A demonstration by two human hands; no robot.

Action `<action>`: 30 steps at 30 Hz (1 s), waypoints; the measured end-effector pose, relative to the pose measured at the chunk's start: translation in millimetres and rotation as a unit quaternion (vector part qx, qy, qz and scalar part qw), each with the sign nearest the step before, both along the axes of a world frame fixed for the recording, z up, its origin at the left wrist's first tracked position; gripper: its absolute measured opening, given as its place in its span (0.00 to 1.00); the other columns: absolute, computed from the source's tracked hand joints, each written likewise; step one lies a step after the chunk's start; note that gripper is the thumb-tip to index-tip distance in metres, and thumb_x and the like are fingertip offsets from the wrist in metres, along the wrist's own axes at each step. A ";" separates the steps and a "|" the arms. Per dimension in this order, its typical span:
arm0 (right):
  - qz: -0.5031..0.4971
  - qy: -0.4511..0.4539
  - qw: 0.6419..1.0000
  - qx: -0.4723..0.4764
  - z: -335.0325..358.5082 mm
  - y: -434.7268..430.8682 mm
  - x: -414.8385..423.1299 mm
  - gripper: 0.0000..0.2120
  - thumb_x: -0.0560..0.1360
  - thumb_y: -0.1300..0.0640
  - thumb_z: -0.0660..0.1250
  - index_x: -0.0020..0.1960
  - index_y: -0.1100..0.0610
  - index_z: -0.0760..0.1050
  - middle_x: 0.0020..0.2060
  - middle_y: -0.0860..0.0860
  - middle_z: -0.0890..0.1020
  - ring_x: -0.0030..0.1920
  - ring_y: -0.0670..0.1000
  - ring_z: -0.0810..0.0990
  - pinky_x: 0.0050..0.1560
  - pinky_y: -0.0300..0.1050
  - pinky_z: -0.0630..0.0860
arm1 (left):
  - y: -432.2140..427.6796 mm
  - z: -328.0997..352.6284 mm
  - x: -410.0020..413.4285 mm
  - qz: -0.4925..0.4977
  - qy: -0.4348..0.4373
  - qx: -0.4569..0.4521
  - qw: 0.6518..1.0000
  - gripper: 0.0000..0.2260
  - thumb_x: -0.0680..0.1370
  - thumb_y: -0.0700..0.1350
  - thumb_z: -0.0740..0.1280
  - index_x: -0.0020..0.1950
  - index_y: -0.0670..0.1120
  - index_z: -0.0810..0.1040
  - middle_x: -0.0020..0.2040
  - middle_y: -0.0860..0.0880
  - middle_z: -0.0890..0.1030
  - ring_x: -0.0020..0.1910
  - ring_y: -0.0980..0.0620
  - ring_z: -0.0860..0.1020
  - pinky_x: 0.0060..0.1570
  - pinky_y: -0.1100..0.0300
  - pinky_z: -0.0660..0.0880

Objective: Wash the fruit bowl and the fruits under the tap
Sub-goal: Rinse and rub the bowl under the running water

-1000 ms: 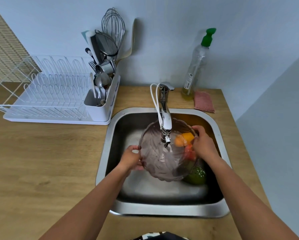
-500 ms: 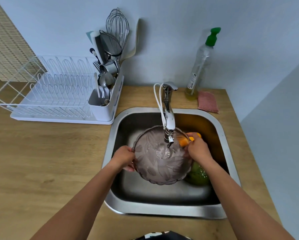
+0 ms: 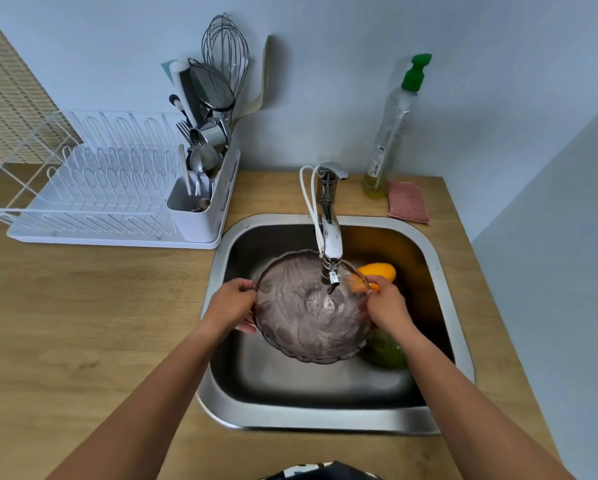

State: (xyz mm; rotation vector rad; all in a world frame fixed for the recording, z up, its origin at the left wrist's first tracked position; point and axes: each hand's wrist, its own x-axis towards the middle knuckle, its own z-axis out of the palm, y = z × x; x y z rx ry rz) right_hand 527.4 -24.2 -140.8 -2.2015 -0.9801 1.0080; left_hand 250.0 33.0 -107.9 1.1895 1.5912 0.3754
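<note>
At the near edge a scrap of dark patterned fabric [image 3: 320,471] shows, and two bare forearms reach forward from there over a light wood-grain tabletop [image 3: 83,323]. A square stainless steel sink [image 3: 311,415] is let into this tabletop towards its right side, its flat rim bright and its basin dark.

Over the basin, the left hand [image 3: 233,303] grips the left rim of a translucent smoky-purple glass fruit bowl [image 3: 301,327], thumb on top and fingers curled beneath. The right hand [image 3: 387,304] grips the opposite rim the same way. The bowl sits directly under the spout of a chrome tap [image 3: 330,223], its patterned inside facing up, and water splashes at its centre. A round green fruit [image 3: 386,351] lies in the basin below the right wrist, partly under the bowl. An elongated orange fruit [image 3: 377,270] lies in the basin just beyond the right hand.

A thin white cord [image 3: 309,202] loops along the tap. Behind the sink on the right, a pink scrubbing pad [image 3: 408,202] lies flat beside a clear plastic soap bottle with a green pump [image 3: 391,126]. To the left stands a white wire dish rack [image 3: 93,188] on its tray, with a white utensil caddy [image 3: 200,216] holding cutlery, a strainer and a wire whisk [image 3: 225,46].

A pale blue wall [image 3: 325,81] closes the back and turns a corner along the right. A beige woven blind [image 3: 6,98] hangs at far left.
</note>
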 end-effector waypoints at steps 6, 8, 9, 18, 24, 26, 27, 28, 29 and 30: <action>0.045 -0.063 0.997 -0.001 16.7 2.1 0.8 0.18 0.81 0.58 0.56 0.69 0.48 0.70 0.50 0.58 0.83 0.46 0.59 0.82 0.47 0.55 0.81 | -9.8 -17.2 6.9 -0.050 0.035 -0.077 0.995 0.10 0.77 0.35 0.58 0.47 0.38 0.79 0.43 0.34 0.84 0.38 0.36 0.85 0.41 0.43 0.84; 0.057 -0.089 0.994 0.006 19.6 0.6 4.6 0.17 0.82 0.57 0.56 0.69 0.48 0.69 0.49 0.58 0.83 0.46 0.59 0.82 0.48 0.54 0.80 | -13.4 -28.1 13.5 -0.041 0.022 -0.089 0.995 0.07 0.78 0.35 0.59 0.48 0.39 0.77 0.44 0.33 0.84 0.37 0.36 0.84 0.42 0.42 0.83; 0.056 -0.093 0.994 0.008 20.5 -0.3 6.2 0.17 0.82 0.57 0.55 0.70 0.48 0.69 0.49 0.58 0.82 0.46 0.59 0.82 0.47 0.53 0.80 | -14.4 -31.2 16.6 -0.030 0.016 -0.091 0.995 0.06 0.78 0.35 0.60 0.49 0.41 0.76 0.43 0.34 0.83 0.36 0.37 0.84 0.42 0.42 0.83; -0.023 0.047 0.999 -0.002 6.9 -0.3 0.3 0.15 0.81 0.61 0.57 0.63 0.50 0.74 0.43 0.57 0.83 0.34 0.55 0.84 0.30 0.52 0.82 | -1.6 -7.1 6.0 0.026 -0.005 -0.028 0.999 0.15 0.76 0.39 0.60 0.59 0.48 0.80 0.43 0.44 0.83 0.33 0.45 0.82 0.33 0.52 0.83; -0.036 0.181 0.982 -0.042 0.5 -9.5 -22.6 0.13 0.78 0.67 0.55 0.50 0.58 0.78 0.39 0.59 0.84 0.34 0.60 0.83 0.21 0.47 0.78 | 8.1 19.6 -0.3 0.050 -0.042 -0.052 0.997 0.09 0.80 0.43 0.60 0.54 0.47 0.79 0.48 0.41 0.80 0.44 0.43 0.82 0.37 0.48 0.83; -0.039 0.206 0.975 -0.073 1.0 -11.0 -26.3 0.13 0.79 0.67 0.54 0.44 0.58 0.76 0.34 0.58 0.84 0.31 0.58 0.83 0.22 0.45 0.76 | 8.5 26.8 1.8 0.063 -0.071 -0.090 0.991 0.08 0.79 0.46 0.62 0.51 0.45 0.78 0.52 0.39 0.78 0.49 0.38 0.82 0.37 0.48 0.83; -0.038 0.221 0.970 -0.095 0.3 -11.2 -27.6 0.13 0.79 0.66 0.54 0.45 0.61 0.76 0.31 0.57 0.84 0.27 0.55 0.82 0.20 0.43 0.75 | 9.2 29.2 3.0 0.070 -0.090 -0.107 0.988 0.09 0.78 0.48 0.62 0.49 0.44 0.77 0.51 0.39 0.77 0.47 0.38 0.81 0.37 0.47 0.82; -0.033 0.232 0.965 -0.118 -0.8 -11.4 -28.3 0.13 0.80 0.66 0.54 0.45 0.64 0.77 0.29 0.56 0.84 0.25 0.53 0.82 0.19 0.41 0.75 | 9.7 31.3 4.6 0.074 -0.110 -0.119 0.984 0.10 0.77 0.49 0.62 0.49 0.43 0.76 0.49 0.39 0.76 0.44 0.38 0.81 0.37 0.47 0.82; -0.026 0.241 0.960 -0.138 -1.5 -11.1 -29.0 0.13 0.80 0.65 0.55 0.45 0.66 0.77 0.28 0.56 0.84 0.24 0.51 0.82 0.19 0.40 0.74 | 9.9 34.3 6.0 0.074 -0.122 -0.126 0.982 0.11 0.77 0.51 0.62 0.49 0.43 0.76 0.48 0.39 0.76 0.42 0.39 0.81 0.37 0.47 0.82; -0.017 0.249 0.956 -0.154 -3.4 -10.8 -28.9 0.14 0.80 0.65 0.55 0.45 0.67 0.78 0.28 0.56 0.84 0.24 0.50 0.82 0.19 0.40 0.74 | 10.1 36.7 7.0 0.072 -0.129 -0.129 0.980 0.12 0.77 0.53 0.62 0.48 0.44 0.76 0.48 0.40 0.77 0.42 0.40 0.81 0.38 0.47 0.82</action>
